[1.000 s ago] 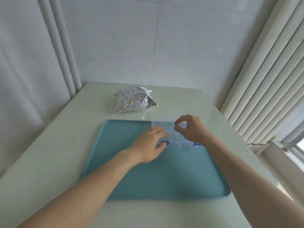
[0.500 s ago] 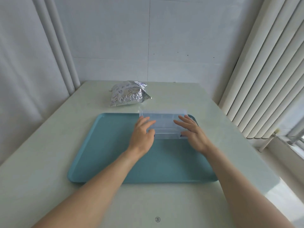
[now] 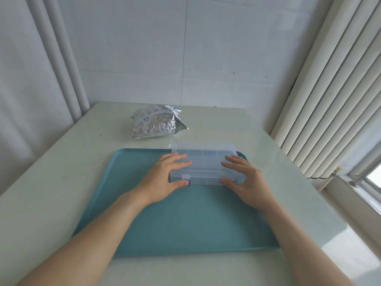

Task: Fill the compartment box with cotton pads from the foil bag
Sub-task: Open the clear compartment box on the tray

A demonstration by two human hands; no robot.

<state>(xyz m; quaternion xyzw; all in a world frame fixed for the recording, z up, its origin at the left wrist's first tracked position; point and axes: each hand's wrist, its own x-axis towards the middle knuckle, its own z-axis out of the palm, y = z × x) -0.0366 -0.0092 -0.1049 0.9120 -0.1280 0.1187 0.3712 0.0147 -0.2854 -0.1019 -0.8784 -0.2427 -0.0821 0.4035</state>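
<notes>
A clear plastic compartment box (image 3: 206,163) with blue latches lies on the far right part of a teal tray (image 3: 185,219). My left hand (image 3: 165,178) rests its straight fingers on the left of the box's lid, thumb against the front left latch (image 3: 188,183). My right hand (image 3: 245,182) lies on the lid's right end, fingers spread, thumb at the front edge. The crumpled silver foil bag (image 3: 156,124) sits on the table beyond the tray, apart from both hands. No cotton pads show.
The tray sits on a pale table (image 3: 51,182) set in a corner. White walls stand behind and to the left. Vertical blinds (image 3: 329,100) and a window sill run along the right side.
My right hand has let go of its pinch and now lies flat on the lid. Both thumbs have come to the front latches. The view has tilted up a little.
</notes>
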